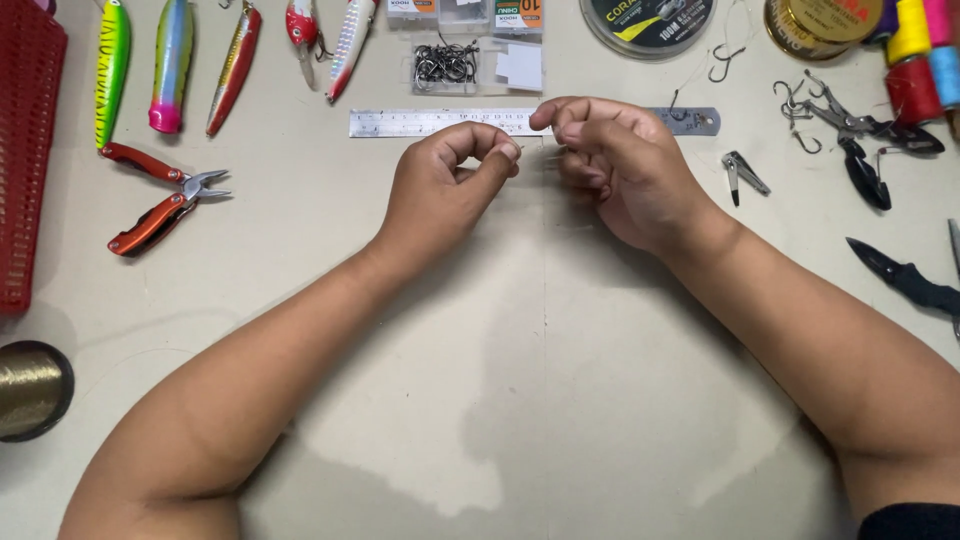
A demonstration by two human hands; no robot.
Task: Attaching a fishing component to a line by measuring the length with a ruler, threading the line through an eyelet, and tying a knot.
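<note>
Left hand [445, 185] pinches small metal fishhook [517, 147], right hand [610, 165] pinches thin, barely visible line beside it, at bench centre. Steel ruler [430, 122] at 12 o'clock; orange-handled pliers [160, 200] at 9. Risk: hook point pricks fingertip if line slips.

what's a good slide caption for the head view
Both hands, left hand and right hand, pinch something tiny above a steel ruler among fishing lures.

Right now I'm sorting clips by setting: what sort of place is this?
Likely a fishing-tackle workbench: colourful plastic fishing lures lie along the beige tabletop, beside a clear plastic box of dark metal hooks and a round spool of fishing line.
</note>
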